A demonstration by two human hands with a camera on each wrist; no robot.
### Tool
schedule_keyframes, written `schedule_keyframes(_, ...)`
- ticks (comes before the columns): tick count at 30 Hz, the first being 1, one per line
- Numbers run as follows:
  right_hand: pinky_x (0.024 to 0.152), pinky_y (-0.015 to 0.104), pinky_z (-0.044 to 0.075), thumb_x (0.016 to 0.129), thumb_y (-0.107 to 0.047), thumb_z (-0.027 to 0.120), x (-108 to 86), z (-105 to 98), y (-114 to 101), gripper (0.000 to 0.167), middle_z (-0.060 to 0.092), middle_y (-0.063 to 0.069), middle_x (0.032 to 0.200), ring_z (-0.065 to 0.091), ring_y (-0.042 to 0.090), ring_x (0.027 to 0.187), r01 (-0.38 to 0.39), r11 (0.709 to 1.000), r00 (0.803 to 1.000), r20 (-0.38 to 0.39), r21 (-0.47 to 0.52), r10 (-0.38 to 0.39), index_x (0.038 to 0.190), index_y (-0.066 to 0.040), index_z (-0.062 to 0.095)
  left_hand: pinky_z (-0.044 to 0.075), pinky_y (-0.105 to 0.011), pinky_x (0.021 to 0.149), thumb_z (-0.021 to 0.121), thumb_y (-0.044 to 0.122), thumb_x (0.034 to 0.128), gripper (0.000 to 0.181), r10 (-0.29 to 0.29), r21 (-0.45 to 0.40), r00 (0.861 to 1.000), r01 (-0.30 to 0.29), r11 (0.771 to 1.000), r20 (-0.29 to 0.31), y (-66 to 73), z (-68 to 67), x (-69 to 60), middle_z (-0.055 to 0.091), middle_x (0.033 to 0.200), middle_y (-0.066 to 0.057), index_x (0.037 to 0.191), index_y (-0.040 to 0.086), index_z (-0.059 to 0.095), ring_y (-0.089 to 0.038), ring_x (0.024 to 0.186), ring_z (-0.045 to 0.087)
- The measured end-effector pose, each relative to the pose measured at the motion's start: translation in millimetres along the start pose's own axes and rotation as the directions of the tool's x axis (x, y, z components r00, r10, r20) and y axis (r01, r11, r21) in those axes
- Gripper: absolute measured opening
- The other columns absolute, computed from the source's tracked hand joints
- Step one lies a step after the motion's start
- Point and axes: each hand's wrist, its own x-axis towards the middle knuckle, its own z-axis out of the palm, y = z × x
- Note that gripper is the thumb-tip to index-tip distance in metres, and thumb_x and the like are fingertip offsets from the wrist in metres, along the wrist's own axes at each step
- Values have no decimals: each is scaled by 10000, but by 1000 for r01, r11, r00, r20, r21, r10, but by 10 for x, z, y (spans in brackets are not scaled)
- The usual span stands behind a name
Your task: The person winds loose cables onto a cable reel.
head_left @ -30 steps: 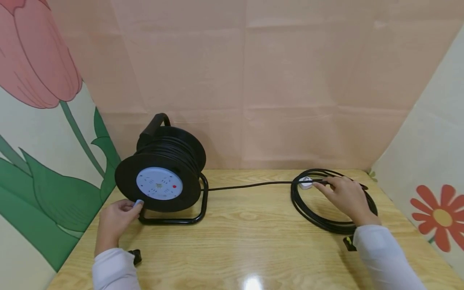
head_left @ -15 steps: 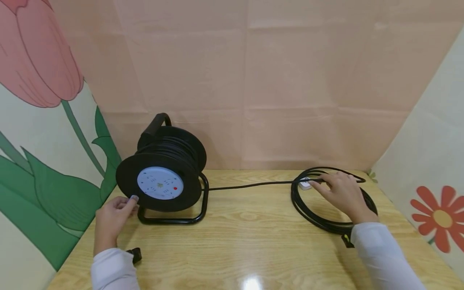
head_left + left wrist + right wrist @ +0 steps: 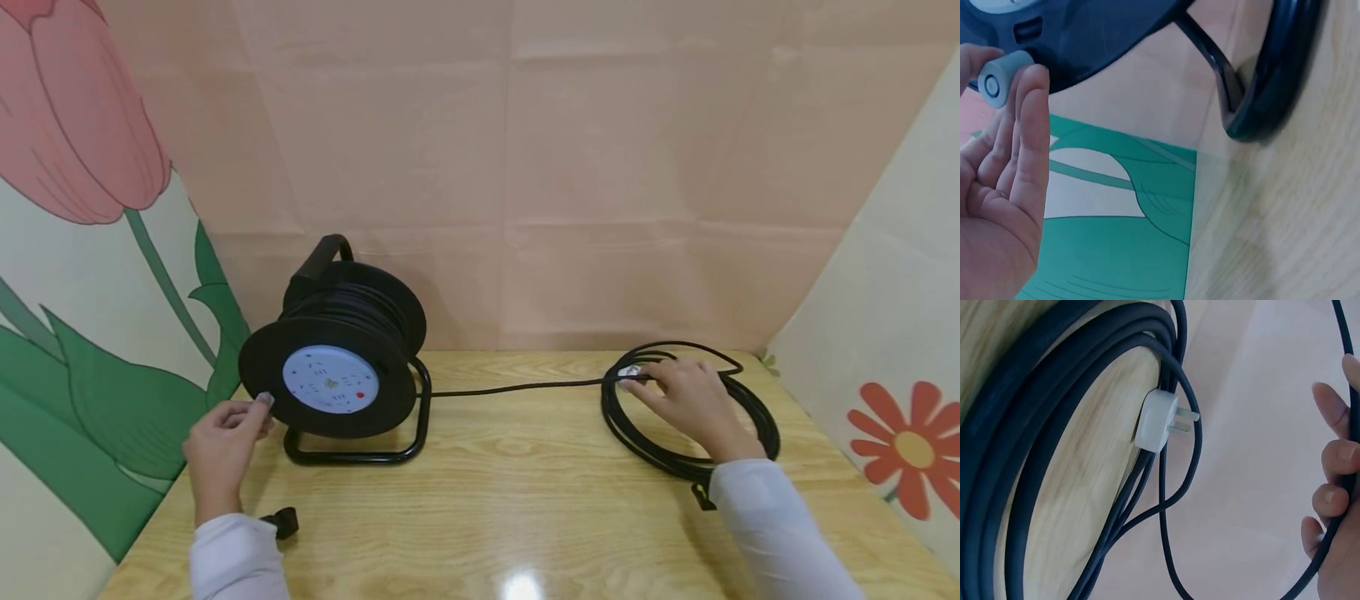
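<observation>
A black cable reel (image 3: 330, 358) with a pale round socket face (image 3: 330, 380) stands on its tubular frame at the left. At the reel's lower left rim, my left hand (image 3: 221, 450) pinches a small grey crank knob (image 3: 1004, 81) between thumb and fingers. Over on the right, my right hand (image 3: 690, 404) grips the black cable (image 3: 1354, 409), which runs taut to the reel (image 3: 525, 386). Beneath that hand lies a loose coil of cable (image 3: 637, 446). A white plug (image 3: 1159, 420) with metal prongs rests inside the coil, partly hidden by the fingers in the head view.
Everything stands on a wood-grain table (image 3: 495, 492). A pink-beige backdrop (image 3: 502, 183) rises behind, with flower-printed panels (image 3: 892, 333) on both sides. Small black items (image 3: 283, 522) show beside both wrists.
My left hand has moved left and slightly up with the knob along the reel's rim. My right hand has shifted slightly left, and the coil's back loop has shifted left too.
</observation>
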Motion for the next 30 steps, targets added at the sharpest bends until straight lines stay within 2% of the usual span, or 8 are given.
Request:
schedule_keyframes(4,679,423,311,908,-516,699,10,27,-80,370,560,-106,684,437,149,638,11,1000,1000,-15,-10,-11,1017,-168,763,467,-142,736,811,476,820,425,-45,-154,997,36,987,-56,36,4,-10,733,741,56,908,69,729,-58,662,690)
schedule_keyframes(8,749,504,380,926,-469,697,34,53,-151,336,714,-21,879,560,222,766,26,1000,999,-20,-3,-26,1014,-153,768,528,-132,665,874,388,771,393,-78,-331,993,43,943,-93,71,23,-11,735,744,25,936,59,737,-94,655,705)
schedule_keyframes(11,813,563,390,943,-476,672,51,66,-183,367,730,34,953,603,286,877,24,1000,1000,-4,-1,-24,1020,-130,765,548,-147,649,897,334,754,386,-79,-414,991,27,910,-109,102,40,-15,739,756,9,966,49,746,-104,664,711)
schedule_keyframes(16,873,598,392,946,-516,646,72,88,-218,414,729,59,965,612,335,955,27,999,1000,15,-18,-27,1018,-125,763,543,-134,670,896,319,759,379,-72,-433,990,12,901,-123,167,40,-33,737,752,20,984,46,760,-87,668,708)
schedule_keyframes(21,841,571,399,915,-508,688,87,97,-256,384,732,43,935,620,315,917,43,998,999,-6,-56,-43,992,-141,767,532,-118,695,885,303,775,373,-55,-451,990,-11,892,-133,210,28,-41,738,752,36,1012,42,764,-74,671,707)
schedule_keyframes(26,779,545,398,904,-506,701,99,77,-286,373,731,36,898,624,304,869,51,996,998,-36,-74,-53,965,-145,770,547,-139,704,885,240,779,372,-25,-520,988,-59,852,-153,235,31,-28,749,788,15,1051,16,766,-91,698,715)
schedule_keyframes(29,791,554,399,913,-514,688,105,80,-300,378,732,39,897,636,311,874,57,996,998,-27,-68,-59,956,-147,766,548,-141,691,892,218,770,375,-16,-540,985,-82,838,-173,266,36,-24,751,797,13,1056,10,768,-85,692,716)
schedule_keyframes(30,798,556,398,916,-517,682,106,84,-306,379,732,38,899,641,311,878,59,996,998,-21,-66,-60,954,-149,764,547,-140,690,896,222,765,381,-15,-537,983,-86,839,-181,279,40,-29,752,803,16,1058,13,770,-82,693,716)
